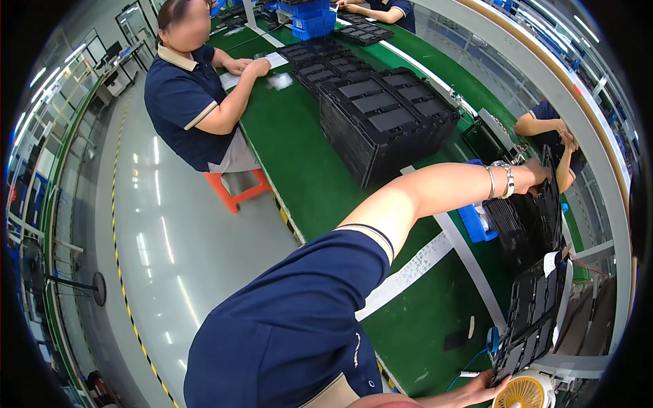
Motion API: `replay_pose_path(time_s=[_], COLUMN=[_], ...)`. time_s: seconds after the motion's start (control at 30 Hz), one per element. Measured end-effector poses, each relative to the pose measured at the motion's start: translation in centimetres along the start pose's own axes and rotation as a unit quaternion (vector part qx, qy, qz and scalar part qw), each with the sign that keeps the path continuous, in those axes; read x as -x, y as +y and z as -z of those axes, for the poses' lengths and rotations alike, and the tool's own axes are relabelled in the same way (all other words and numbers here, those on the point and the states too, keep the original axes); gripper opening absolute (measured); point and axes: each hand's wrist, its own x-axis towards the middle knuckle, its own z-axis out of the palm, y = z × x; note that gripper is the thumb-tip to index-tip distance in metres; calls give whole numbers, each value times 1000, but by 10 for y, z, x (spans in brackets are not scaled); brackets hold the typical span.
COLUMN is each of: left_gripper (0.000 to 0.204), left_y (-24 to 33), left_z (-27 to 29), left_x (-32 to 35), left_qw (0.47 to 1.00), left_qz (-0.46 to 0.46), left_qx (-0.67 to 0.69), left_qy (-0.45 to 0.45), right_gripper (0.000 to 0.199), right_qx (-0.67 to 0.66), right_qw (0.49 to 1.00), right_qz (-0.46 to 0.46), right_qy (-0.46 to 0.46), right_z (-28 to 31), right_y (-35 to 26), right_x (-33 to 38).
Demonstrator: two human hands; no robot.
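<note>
While my left hand [537, 171] reaches out to the upright black tray [549, 197] beyond the blue bin [474, 224], its fingers look curled over the tray's top edge, probably to steady it, though I cannot tell how firmly they close. My right hand [484, 391] grips the lower corner of a second black compartment tray [534, 316], nearer me than the bin, beside a yellow fan [522, 393], keeping it propped on edge.

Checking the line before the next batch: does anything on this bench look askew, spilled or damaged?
Little stands out. The tall stack of black trays sits square on the green bench. Only the black tray under the right hand lies tilted across the bench edge; the left hand tips another tray upright. No spill or damage shows.
</note>
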Motion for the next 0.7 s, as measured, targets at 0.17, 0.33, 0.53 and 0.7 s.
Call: replay_pose_path(time_s=[0.17,0.33,0.53,0.7], left_gripper=[17,17,14,14], left_y=[34,59,50,42], left_z=[22,61,97,113], left_x=[55,125,175,205], left_qw=[994,993,994,994], left_qz=[-59,-61,-54,-43], left_qx=[79,101,68,66], left_qy=[-41,-8,71,73], right_gripper=[19,28,32,30], right_qx=[-18,-55,15,52], right_qw=[999,998,1000,998], right_qz=[7,-42,-16,-7], right_qy=[33,12,9,28], right_z=[16,105,105,112], right_y=[-7,9,-8,-31], right_x=[-7,-71,-55,-44])
